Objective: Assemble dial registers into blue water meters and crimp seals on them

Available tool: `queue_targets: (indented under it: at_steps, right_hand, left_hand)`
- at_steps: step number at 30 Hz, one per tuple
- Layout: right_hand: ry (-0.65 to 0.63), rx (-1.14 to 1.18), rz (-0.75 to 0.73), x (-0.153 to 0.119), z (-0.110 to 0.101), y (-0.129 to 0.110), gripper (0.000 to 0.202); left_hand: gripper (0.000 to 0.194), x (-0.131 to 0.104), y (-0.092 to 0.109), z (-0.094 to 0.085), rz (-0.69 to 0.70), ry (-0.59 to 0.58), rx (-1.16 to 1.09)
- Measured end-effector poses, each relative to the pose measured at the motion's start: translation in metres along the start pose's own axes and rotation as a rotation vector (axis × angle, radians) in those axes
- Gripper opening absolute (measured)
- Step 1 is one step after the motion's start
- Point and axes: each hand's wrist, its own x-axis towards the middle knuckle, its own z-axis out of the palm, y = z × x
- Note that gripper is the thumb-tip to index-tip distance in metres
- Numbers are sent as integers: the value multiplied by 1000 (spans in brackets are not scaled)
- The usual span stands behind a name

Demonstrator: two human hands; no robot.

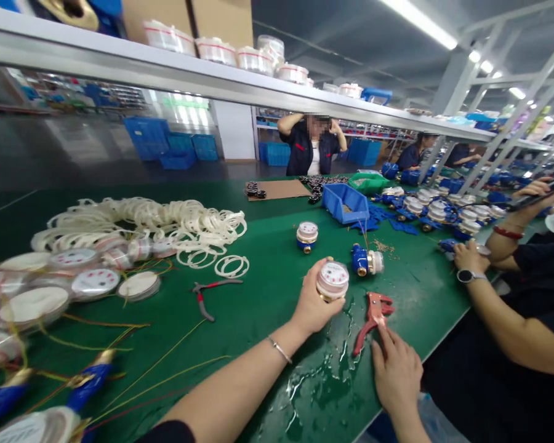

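Observation:
My left hand [314, 300] is wrapped round a water meter [333, 278], its white dial with red marks facing up. On the wet green tabletop, my right hand [398, 368] has its fingers over one handle of red wire strippers [375, 311]; the other handle sticks out to the left. The palm hides the end of the gripped handle. Just beyond the left hand, a blue-bodied water meter [307, 237] stands upright. Another meter [367, 261] lies on its side with thin wires rising from it.
Cutting pliers [207, 295] lie left of my forearm. White rings [138, 224] and wired dial units [95, 283] crowd the left side. A blue bin [345, 203] stands further back. A co-worker's hand [471, 258] is at the right edge, and a shelf [203, 77] crosses overhead.

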Motion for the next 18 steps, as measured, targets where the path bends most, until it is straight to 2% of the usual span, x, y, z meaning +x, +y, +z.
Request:
queue_targets:
  at_steps: [3,5,10,14,16,18]
  right_hand:
    - [35,20,4,2,2,-3,44]
    - [61,35,3,3,6,-3,44]
    - [72,53,4,6,11,-2,43]
    - [79,62,-1,9,9,-3,42]
    - [102,66,-12,10,9,-4,42]
    - [136,62,-25,10,11,-4,42]
  left_hand:
    - [80,27,-39,32,13,-34,26]
    - [80,43,-57,47,4,-35,61]
    - [81,80,-82,62,-60,-27,218]
    - [83,91,-77,61,-170,28,410]
    - [82,88,-62,61,-184,70,509]
    - [75,83,-42,65,-104,58,590]
